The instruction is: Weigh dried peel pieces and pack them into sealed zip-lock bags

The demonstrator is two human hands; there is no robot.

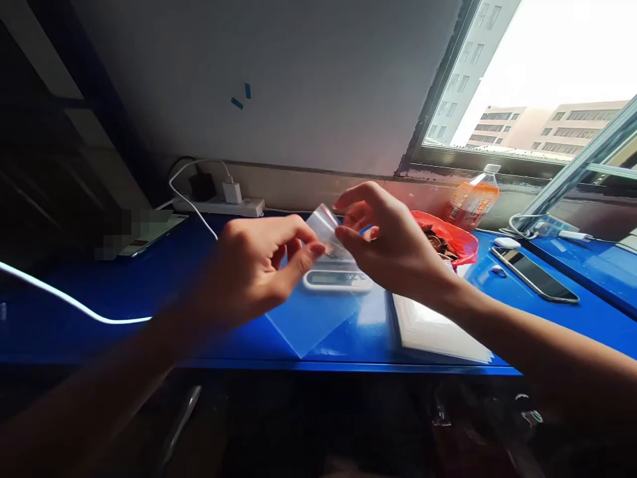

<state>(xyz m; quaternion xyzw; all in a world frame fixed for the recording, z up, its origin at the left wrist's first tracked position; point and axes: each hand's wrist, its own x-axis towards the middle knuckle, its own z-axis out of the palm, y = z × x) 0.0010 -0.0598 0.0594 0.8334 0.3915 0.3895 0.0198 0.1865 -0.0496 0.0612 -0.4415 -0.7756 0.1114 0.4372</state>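
A clear zip-lock bag [324,226] with a red line along its top is held up between my two hands. My left hand [266,259] pinches its left edge between thumb and finger. At its right edge, the thumb of my right hand [388,236] touches the plastic, with the other fingers curled around. Behind and below them, a small white digital scale [338,281] rests on the blue table. A clear plastic corner [302,332] shows in front of the scale; whether it belongs to the same bag I cannot tell.
Right of the scale lies a stack of whitish plastic bags [438,335]. Behind it are a red bag [465,245] of brown pieces and an orange drink bottle [472,199]. A phone [537,275] lies farther right. A power strip [253,207] with a white cable [194,206] is at the wall.
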